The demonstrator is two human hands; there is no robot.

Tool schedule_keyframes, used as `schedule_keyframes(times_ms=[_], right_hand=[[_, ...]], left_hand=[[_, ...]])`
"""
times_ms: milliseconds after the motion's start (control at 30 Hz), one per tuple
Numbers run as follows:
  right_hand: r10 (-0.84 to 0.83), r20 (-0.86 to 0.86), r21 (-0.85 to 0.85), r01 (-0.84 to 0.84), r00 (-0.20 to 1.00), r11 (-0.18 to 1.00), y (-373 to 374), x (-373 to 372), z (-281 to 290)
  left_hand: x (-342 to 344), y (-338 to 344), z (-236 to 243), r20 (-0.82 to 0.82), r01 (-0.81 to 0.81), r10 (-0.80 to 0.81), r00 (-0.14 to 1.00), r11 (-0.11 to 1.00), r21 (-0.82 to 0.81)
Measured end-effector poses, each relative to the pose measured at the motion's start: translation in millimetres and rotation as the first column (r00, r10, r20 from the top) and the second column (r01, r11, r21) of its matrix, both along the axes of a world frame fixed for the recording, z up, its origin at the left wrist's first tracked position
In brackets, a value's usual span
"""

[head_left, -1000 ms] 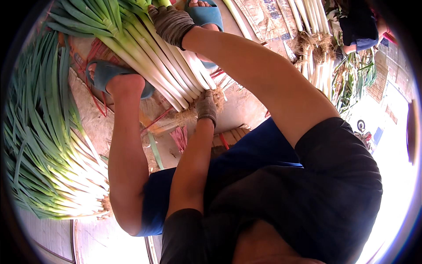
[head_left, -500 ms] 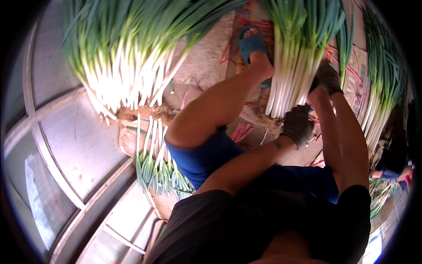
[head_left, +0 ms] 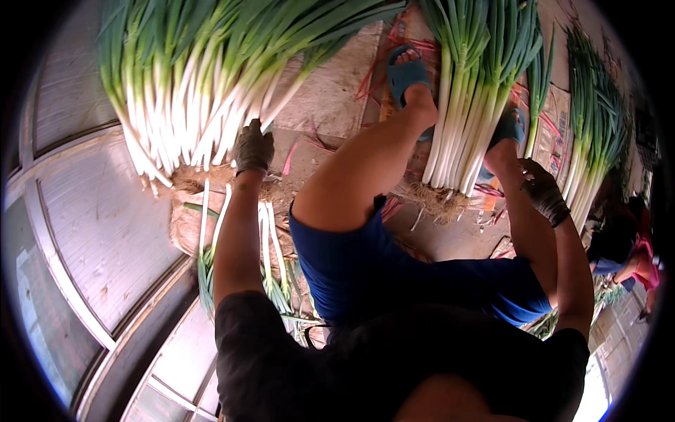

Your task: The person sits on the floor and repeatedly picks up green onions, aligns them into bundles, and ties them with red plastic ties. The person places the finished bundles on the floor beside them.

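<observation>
We look steeply down from the wearer's head, through a wide fisheye lens, past the dark shirt, which is nearest us, and the shorts to the sandals on the floor beyond. The left hand and right hand both fall within our round field. The floor's left edge, by the pale panels, bends toward the rim; near its right edge, small and dim, we probably see another person.
</observation>
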State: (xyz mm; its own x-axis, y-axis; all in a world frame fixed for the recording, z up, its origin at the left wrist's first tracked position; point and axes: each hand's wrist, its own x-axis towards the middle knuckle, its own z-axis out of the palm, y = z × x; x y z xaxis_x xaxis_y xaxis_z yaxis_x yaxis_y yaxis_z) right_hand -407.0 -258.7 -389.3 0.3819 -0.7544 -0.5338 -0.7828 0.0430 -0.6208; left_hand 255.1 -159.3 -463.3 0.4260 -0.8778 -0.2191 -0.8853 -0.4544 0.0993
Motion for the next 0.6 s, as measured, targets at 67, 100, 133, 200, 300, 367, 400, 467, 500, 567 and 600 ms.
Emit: schedule_keyframes(times_ms=[67, 100, 133, 200, 300, 367, 400, 467, 500, 567, 600], right_hand=[[0.111, -0.094, -0.072, -0.118, 0.989, 0.99, 12.0, 2.8, 5.6], [0.136, -0.1, -0.088, -0.145, 0.986, 0.985, 15.7, 6.2, 8.2], [0.157, -0.105, -0.11, -0.169, 0.982, 0.98, 18.7, 10.1, 12.0], [0.18, -0.127, -0.133, -0.196, 0.975, 0.971, 24.9, 11.9, 14.7], [0.181, -0.149, -0.126, -0.201, 0.972, 0.972, 29.4, 7.2, 15.6], [0.222, -0.156, -0.196, -0.25, 0.963, 0.948, 33.9, 2.2, 19.7], [0.242, -0.161, -0.237, -0.276, 0.957, 0.932, 35.4, 0.7, 23.3], [0.286, -0.158, -0.336, -0.324, 0.945, 0.884, 39.3, 10.0, 34.0], [0.269, -0.091, -0.323, -0.284, 0.959, 0.903, 41.1, 19.1, 40.5], [0.217, 0.036, -0.281, -0.199, 0.975, 0.939, 50.3, 39.3, 60.2], [0.101, 0.135, -0.121, -0.085, 0.986, 0.989, 55.3, 57.8, 78.4]], left_hand=[[8.8, -0.6, -34.9, 0.226, 0.088, -0.121, 0.967, 0.985, 0.15], [14.5, 2.3, -54.5, 0.288, 0.11, -0.163, 0.944, 0.976, 0.19], [15.5, -2.3, -63.2, 0.349, 0.146, -0.204, 0.915, 0.972, 0.184], [19.9, -5.8, -75.1, 0.379, 0.153, -0.223, 0.898, 0.967, 0.206], [21.6, -7.4, -80.0, 0.4, 0.227, -0.281, 0.872, 0.958, 0.176], [17.5, -6.1, -70.6, 0.269, 0.184, -0.224, 0.937, 0.969, 0.166], [10.0, -5.7, -57.1, 0.124, 0.098, -0.124, 0.984, 0.976, 0.196], [5.4, 3.0, -31.0, -0.325, -0.094, 0.239, 0.915, 0.91, 0.404], [8.3, 10.8, -17.4, -0.538, -0.125, 0.493, 0.684, 0.805, 0.579], [-25.4, 25.4, 58.0, -0.645, -0.087, 0.63, 0.431, 0.741, 0.666], [-35.6, 38.8, 88.6, -0.666, -0.098, 0.643, 0.378, 0.743, 0.662]])
